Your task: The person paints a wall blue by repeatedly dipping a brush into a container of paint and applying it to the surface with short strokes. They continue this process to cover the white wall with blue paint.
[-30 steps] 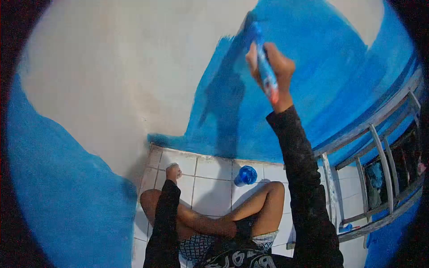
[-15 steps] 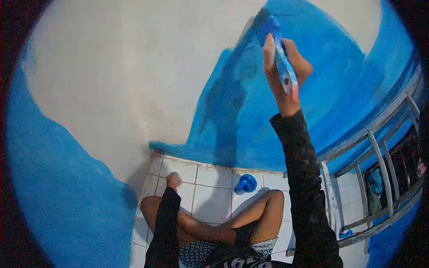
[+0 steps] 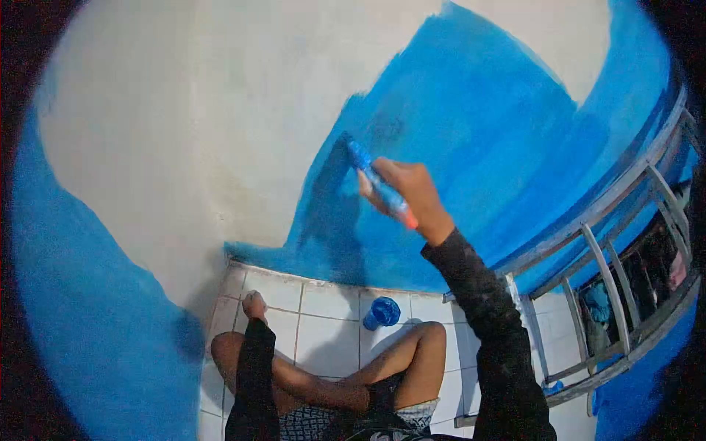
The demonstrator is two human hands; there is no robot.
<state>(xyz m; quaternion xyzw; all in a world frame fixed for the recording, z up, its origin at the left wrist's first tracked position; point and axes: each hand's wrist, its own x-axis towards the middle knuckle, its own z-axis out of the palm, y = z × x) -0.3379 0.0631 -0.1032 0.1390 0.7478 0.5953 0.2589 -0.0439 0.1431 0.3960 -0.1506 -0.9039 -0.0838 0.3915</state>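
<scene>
Fingers (image 3: 382, 176) of the right hand (image 3: 408, 192) are wrapped tight around the handle of a paintbrush (image 3: 379, 185), which is smeared blue with a spot of orange showing at its lower end. The brush slants up and to the left, and its bristle end touches the wall (image 3: 184, 125) right at the edge where blue paint (image 3: 471, 147) meets the bare off-white surface. The black sleeve (image 3: 485, 323) of that arm runs down and to the right toward the lower edge of the view.

Down at the floor, the left hand (image 3: 254, 304) is curled into a loose fist with its fingers together, resting on the white tiled floor (image 3: 331, 331) near the foot of the wall; it holds nothing that can be seen. The person sits with bare legs (image 3: 353, 375) crossed on the tiles. Just beyond the right knee stands a small blue paint container (image 3: 382, 312), on the tiles and close to the wall. A metal ladder (image 3: 610, 257) lies slanted along the right side, against the blue-painted part of the wall. A second blue patch (image 3: 95, 294) covers the wall at the left.
</scene>
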